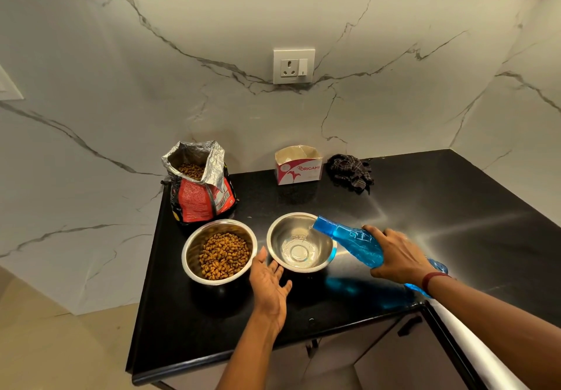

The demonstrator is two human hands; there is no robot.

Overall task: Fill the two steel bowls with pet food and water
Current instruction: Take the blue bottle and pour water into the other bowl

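Two steel bowls stand side by side on the black counter. The left bowl holds brown kibble. The right bowl has a little water in its bottom. My right hand grips a blue plastic bottle, tipped sideways with its mouth over the right bowl's far rim, and water runs from it. My left hand rests open on the counter between the bowls, fingers against the right bowl's near left side. An open red pet food bag stands behind the left bowl.
A small pink and white cardboard box and a crumpled dark cloth sit at the back by the marble wall. A wall socket is above them. The counter's left edge runs close to the food bag and left bowl.
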